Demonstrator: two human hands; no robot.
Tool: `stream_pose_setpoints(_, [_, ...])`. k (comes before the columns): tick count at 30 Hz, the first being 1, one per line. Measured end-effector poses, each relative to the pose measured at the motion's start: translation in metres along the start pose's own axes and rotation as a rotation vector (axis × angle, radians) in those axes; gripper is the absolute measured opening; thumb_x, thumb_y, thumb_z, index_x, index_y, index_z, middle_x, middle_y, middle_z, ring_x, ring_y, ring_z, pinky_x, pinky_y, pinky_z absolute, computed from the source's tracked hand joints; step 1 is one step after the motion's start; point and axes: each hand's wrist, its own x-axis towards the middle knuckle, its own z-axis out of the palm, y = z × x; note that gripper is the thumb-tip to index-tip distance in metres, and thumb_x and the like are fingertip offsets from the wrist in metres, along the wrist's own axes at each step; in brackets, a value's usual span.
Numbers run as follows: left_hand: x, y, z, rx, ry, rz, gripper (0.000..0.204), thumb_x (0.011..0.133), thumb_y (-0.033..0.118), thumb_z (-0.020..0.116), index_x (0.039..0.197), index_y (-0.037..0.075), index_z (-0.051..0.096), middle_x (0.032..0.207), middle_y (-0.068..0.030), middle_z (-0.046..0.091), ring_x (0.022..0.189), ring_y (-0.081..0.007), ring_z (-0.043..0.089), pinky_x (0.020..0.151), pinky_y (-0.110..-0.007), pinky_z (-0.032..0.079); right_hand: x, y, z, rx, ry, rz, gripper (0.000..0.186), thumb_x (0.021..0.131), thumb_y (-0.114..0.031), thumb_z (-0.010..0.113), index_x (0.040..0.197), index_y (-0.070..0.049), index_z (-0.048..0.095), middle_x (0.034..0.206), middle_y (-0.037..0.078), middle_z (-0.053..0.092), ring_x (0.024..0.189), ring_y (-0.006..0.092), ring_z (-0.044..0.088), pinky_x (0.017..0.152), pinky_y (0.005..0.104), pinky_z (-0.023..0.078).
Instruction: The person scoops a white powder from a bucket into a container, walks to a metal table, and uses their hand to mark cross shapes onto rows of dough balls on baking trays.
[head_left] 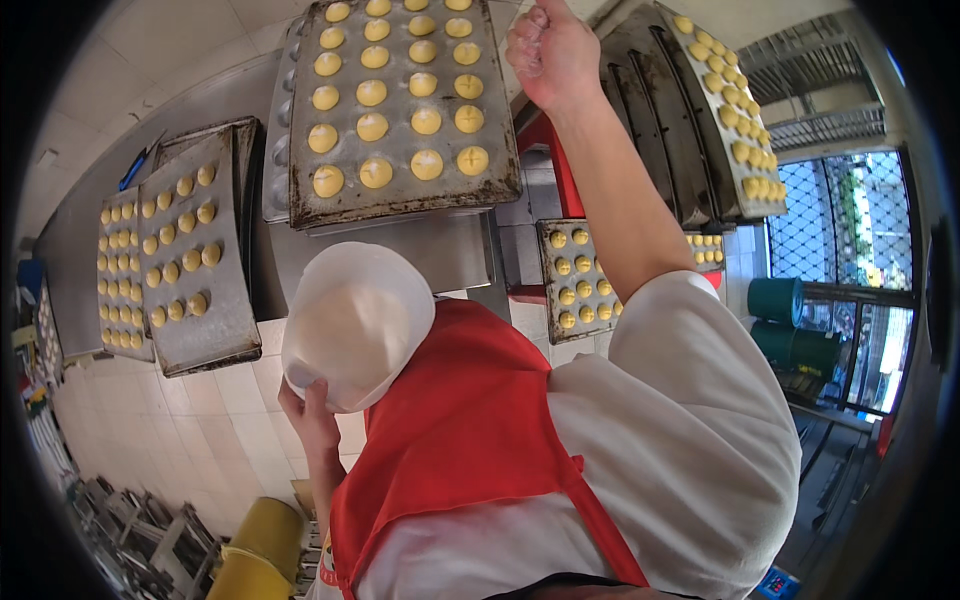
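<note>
My left hand (pixel 313 415) grips the rim of a white plastic bowl (pixel 412 285), its thumb over the edge. The bowl is tilted against my red apron, with pale powder-like stuff inside. My right hand (pixel 553 55) is raised beyond the far right corner of a dark-edged metal tray (pixel 400 208). Its fingers are curled closed and look dusted white; whatever they hold is hidden. Rows of round yellow dough pieces (pixel 372 127) sit on that tray. Many have white powder on top, and some show a cross mark.
At left, more trays (pixel 225 330) of dough pieces overlap on a steel table (pixel 75 240). A stack of trays (pixel 665 130) stands at the far right, and another tray (pixel 590 328) lies lower down beneath my right arm. A yellow bin (pixel 258 550) stands at lower left; green tubs (pixel 775 300) stand at right.
</note>
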Motion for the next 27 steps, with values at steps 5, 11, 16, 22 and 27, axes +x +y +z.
stream_pose_setpoints(5, [-0.004, -0.003, 0.004, -0.072, 0.123, -0.074, 0.059, 0.088, 0.014, 0.058, 0.139, -0.008, 0.038, 0.129, -0.0167, 0.050, 0.115, -0.0224, 0.052, 0.099, -0.037, 0.044, 0.068, 0.054, -0.033, -0.121, 0.084, -0.070, 0.031, 0.097, -0.020, 0.053, 0.068, -0.013, 0.044, 0.054, 0.001, 0.041, 0.041, 0.0124, 0.033, 0.037, 0.0284, 0.023])
stream_pose_setpoints(11, [-0.006, 0.003, 0.018, -0.018, 0.239, -0.106, 0.065, 0.089, 0.016, 0.060, 0.143, -0.007, 0.033, 0.134, -0.0177, 0.045, 0.119, -0.0248, 0.048, 0.103, -0.039, 0.041, 0.082, 0.059, -0.029, 0.008, 0.097, -0.005, 0.031, 0.095, -0.018, 0.055, 0.068, -0.012, 0.042, 0.054, 0.002, 0.042, 0.041, 0.0124, 0.034, 0.037, 0.0287, 0.024])
stream_pose_setpoints(16, [0.002, 0.002, 0.016, -0.005, 0.260, -0.103, 0.068, 0.088, 0.017, 0.062, 0.144, -0.006, 0.033, 0.135, -0.0169, 0.044, 0.120, -0.0256, 0.048, 0.103, -0.039, 0.040, 0.039, 0.056, -0.032, -0.044, 0.095, -0.043, 0.030, 0.095, -0.016, 0.055, 0.068, -0.012, 0.043, 0.054, 0.001, 0.042, 0.040, 0.0113, 0.034, 0.037, 0.0282, 0.024])
stream_pose_setpoints(22, [0.010, 0.012, 0.013, -0.024, 0.195, -0.098, 0.066, 0.087, 0.017, 0.064, 0.142, -0.007, 0.035, 0.134, -0.0168, 0.045, 0.119, -0.0256, 0.048, 0.101, -0.039, 0.042, 0.025, 0.073, -0.031, 0.024, 0.063, 0.029, 0.030, 0.095, -0.014, 0.054, 0.067, -0.011, 0.042, 0.051, 0.000, 0.038, 0.039, 0.0109, 0.034, 0.037, 0.0287, 0.023])
stream_pose_setpoints(27, [0.025, 0.009, -0.004, -0.068, 0.079, -0.081, 0.059, 0.087, 0.015, 0.062, 0.137, -0.008, 0.041, 0.127, -0.0161, 0.052, 0.115, -0.0249, 0.052, 0.099, -0.037, 0.044, -0.027, 0.064, -0.015, -0.078, 0.134, -0.016, 0.029, 0.094, -0.015, 0.055, 0.067, -0.009, 0.047, 0.054, -0.001, 0.042, 0.042, 0.0099, 0.035, 0.038, 0.0286, 0.023])
